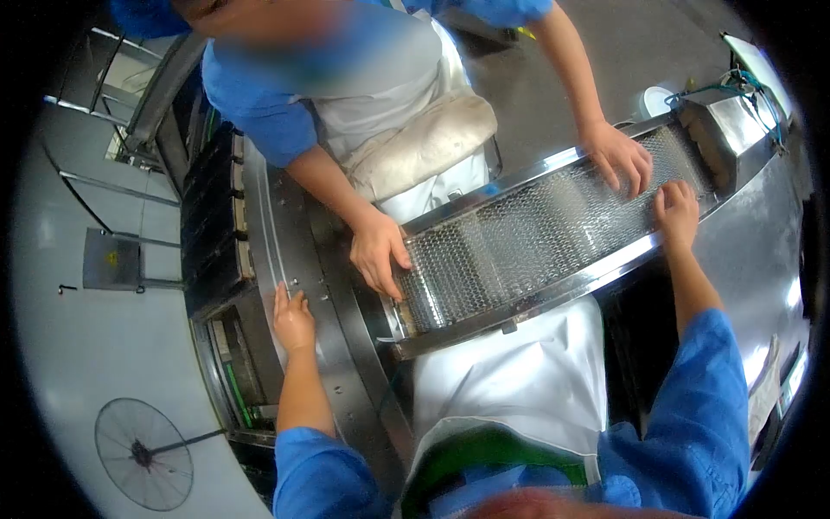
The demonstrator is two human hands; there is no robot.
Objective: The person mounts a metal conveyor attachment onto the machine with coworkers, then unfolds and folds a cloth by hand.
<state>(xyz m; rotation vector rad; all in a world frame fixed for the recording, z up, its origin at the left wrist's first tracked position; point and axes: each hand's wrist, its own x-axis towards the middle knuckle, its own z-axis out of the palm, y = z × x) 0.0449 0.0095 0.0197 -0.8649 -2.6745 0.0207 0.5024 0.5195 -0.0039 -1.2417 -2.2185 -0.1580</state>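
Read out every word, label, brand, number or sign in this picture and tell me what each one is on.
No word, brand or number can be read.
A small yellow mark, on the grey box at the picture's left: too small and blurred to read.

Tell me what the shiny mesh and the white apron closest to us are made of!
Mesh: probably metal, silvery and shiny, because its little links glint.
Near white apron: perhaps plastic-coated cloth, smooth and glossy, judging by its bright folds.
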